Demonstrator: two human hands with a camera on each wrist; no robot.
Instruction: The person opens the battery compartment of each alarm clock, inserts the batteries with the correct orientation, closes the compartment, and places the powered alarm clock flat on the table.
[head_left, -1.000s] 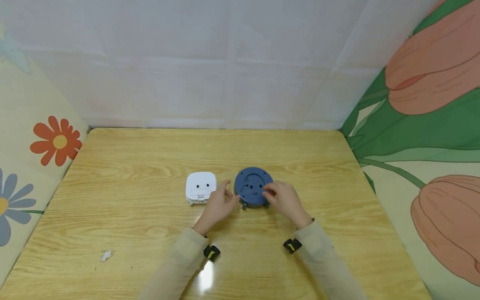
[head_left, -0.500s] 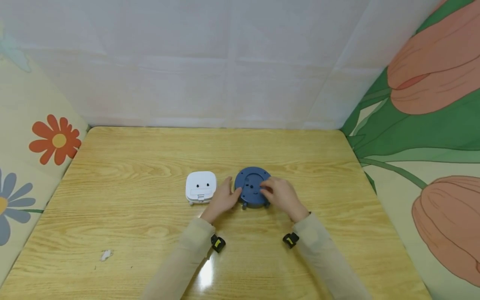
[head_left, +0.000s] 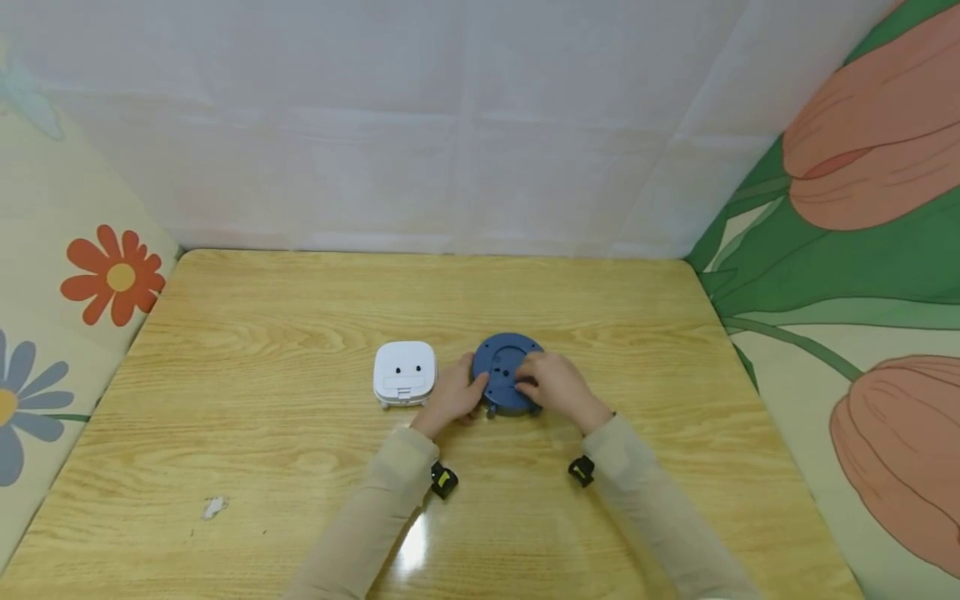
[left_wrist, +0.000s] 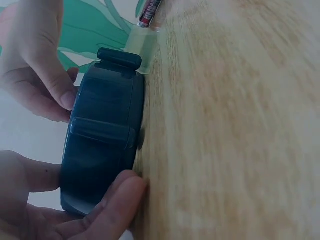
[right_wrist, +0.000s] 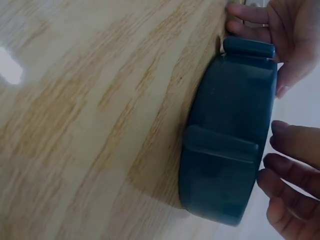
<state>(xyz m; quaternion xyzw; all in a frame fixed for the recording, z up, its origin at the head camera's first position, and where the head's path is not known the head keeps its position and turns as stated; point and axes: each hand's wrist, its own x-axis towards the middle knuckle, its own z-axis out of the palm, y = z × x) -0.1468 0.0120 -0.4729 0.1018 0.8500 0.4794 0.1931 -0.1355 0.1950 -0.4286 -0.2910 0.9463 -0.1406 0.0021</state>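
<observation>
A round dark-blue clock (head_left: 495, 392) lies on the table with its back up, showing a recessed round panel and small dark knobs. Two stubby feet stick out from its near rim, also plain in both wrist views. My left hand (head_left: 453, 392) grips its left side, the thumb on the back and the fingers low round the rim (left_wrist: 100, 145). On the right part of the back rest the bent fingertips of my right hand (head_left: 555, 387); the right wrist view shows these fingers (right_wrist: 295, 150) at the back's surface. Whether they pinch a small part is hidden.
A white rounded-square clock (head_left: 405, 371) with two black knobs lies just left of my left hand. A pale scrap or worn patch (head_left: 215, 507) shows at the table's left front. At the left wrist view's top is a red, lettered cylindrical thing (left_wrist: 150, 12).
My left hand has moved right and closed onto the blue clock's left rim. The right hand has shifted slightly left over its back. Both clocks stay about where they were.
</observation>
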